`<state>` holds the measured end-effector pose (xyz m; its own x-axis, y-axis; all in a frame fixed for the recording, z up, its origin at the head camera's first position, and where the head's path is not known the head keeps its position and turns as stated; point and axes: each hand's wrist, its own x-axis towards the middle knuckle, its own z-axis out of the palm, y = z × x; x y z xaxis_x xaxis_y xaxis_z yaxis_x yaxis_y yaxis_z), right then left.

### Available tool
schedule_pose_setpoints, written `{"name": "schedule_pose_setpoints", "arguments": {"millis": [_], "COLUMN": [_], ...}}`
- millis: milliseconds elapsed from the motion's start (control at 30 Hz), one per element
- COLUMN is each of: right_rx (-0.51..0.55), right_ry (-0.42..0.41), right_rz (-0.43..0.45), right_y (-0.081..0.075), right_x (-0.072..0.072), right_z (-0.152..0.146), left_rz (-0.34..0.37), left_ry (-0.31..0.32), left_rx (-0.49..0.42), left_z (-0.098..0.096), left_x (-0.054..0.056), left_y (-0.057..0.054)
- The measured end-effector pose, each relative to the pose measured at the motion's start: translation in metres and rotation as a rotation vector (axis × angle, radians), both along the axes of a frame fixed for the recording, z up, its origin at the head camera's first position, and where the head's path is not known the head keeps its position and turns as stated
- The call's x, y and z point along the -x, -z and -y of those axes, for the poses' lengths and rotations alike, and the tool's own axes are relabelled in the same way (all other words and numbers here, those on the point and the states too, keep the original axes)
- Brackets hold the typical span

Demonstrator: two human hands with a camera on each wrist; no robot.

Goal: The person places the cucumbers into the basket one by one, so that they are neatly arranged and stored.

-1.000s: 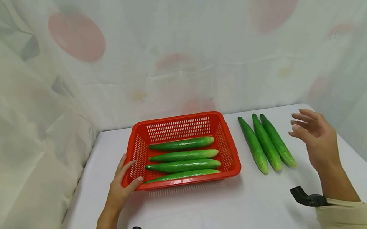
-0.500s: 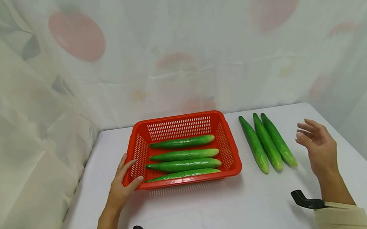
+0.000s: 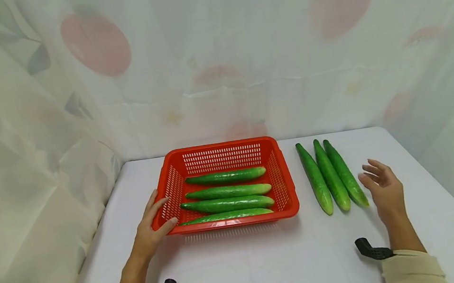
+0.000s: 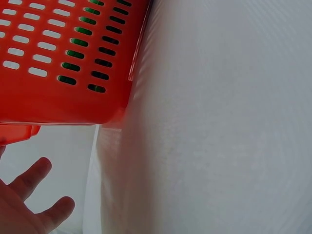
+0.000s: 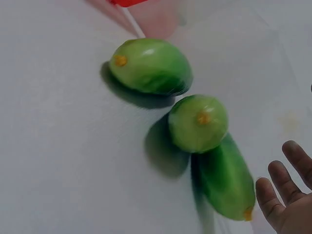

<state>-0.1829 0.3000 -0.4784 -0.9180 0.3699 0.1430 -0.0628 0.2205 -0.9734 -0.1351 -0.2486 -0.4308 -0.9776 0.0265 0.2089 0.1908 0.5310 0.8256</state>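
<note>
My left hand (image 3: 148,233) rests on the left rim of a red plastic basket (image 3: 233,223), with the thumb over the front corner and a finger reaching across the rim. In the left wrist view, two spread fingers (image 4: 31,179) show beside the perforated wall. Several green cucumbers (image 3: 228,192) lie crosswise in the basket. Right of it, three more cucumbers (image 3: 332,176) lie lengthwise, fanned close together. My right hand (image 3: 386,190) is just right of the rightmost one (image 5: 226,180), apart from it, its fingers loosely bent and holding nothing.
A white-covered table (image 3: 243,268) bears everything. Pale printed curtains (image 3: 223,113) stand behind it and at both sides. A black wrist mount (image 3: 372,250) sits at each sleeve cuff.
My right hand has come down and nearer, then left toward the loose cucumbers. My left hand, the basket and the cucumbers have stayed in place.
</note>
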Motion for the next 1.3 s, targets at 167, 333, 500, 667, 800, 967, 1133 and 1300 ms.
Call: {"name": "schedule_pose_setpoints", "arguments": {"millis": [167,333,500,667,800,967,1133,1300], "right_rx": [-0.048,-0.085,-0.161,-0.228,-0.276,-0.314,-0.349,-0.332], "right_ry": [-0.01,-0.043,-0.079,-0.092,-0.061,-0.014,0.012,0.053], "right_rz": [0.056,0.078,0.114,0.107,0.099,0.115,0.135,0.157], "right_y": [0.013,0.024,0.031,0.039,0.042,0.044,0.045,0.044], "right_x": [0.002,0.003,0.004,0.004,0.005,0.005,0.005,0.005], "right_z": [-0.001,-0.002,-0.004,-0.007,-0.006,-0.004,-0.002,0.0], "left_rz": [0.011,0.006,-0.012,-0.044,-0.032,-0.033,-0.032,-0.04], "left_ry": [-0.003,-0.002,0.003,0.015,0.011,0.01,-0.004,-0.003], "left_rx": [0.007,0.009,0.007,-0.009,-0.014,-0.014,0.015,0.008], "left_z": [0.006,0.01,0.001,0.01,0.005,0.003,0.014,0.019], "left_x": [0.005,0.008,0.001,0.01,0.006,0.004,0.012,0.015], "left_y": [0.011,0.017,0.003,0.022,0.013,0.009,0.03,0.039]}}
